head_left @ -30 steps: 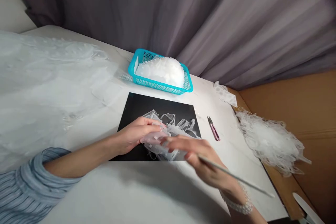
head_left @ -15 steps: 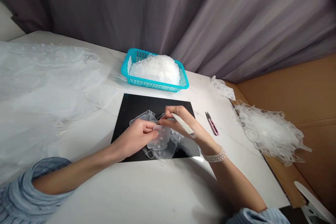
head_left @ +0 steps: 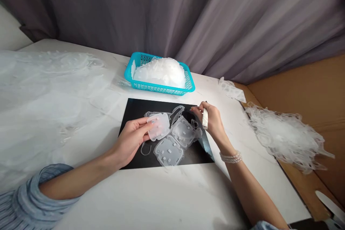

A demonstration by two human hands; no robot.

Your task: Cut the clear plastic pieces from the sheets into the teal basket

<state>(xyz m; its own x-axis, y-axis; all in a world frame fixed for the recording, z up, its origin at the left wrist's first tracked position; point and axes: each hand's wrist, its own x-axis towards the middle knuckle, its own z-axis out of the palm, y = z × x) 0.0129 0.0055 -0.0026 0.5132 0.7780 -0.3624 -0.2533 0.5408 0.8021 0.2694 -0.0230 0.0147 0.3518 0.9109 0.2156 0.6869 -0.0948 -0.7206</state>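
My left hand [head_left: 128, 140] pinches a translucent, rounded-square plastic piece [head_left: 161, 131] with small raised bumps, thumb on top. This piece is held over a black mat [head_left: 133, 109]. Beyond the mat's right side, my right hand [head_left: 214, 118] is closed around a slim white-handled tool [head_left: 205, 119]; its working end is mostly hidden, with a small dark bit showing above the fingers. Below and right of the held piece lie two similar pieces, a front one [head_left: 168, 151] and a right one [head_left: 183, 132]. A thin clear strip [head_left: 178, 113] curls behind them.
A turquoise basket [head_left: 159, 88] heaped with white translucent pieces [head_left: 161, 72] stands behind the mat. A large translucent pile [head_left: 48, 93] covers the table's left. On the right are a tangle of clear trimmings [head_left: 285, 136], a white perforated scrap [head_left: 231, 90] and brown cardboard [head_left: 304, 93].
My right hand has moved right, away from the piece, with the tool still in it. My left hand has shifted slightly left, keeping the piece. The small pink-handled snips are now hidden from view.
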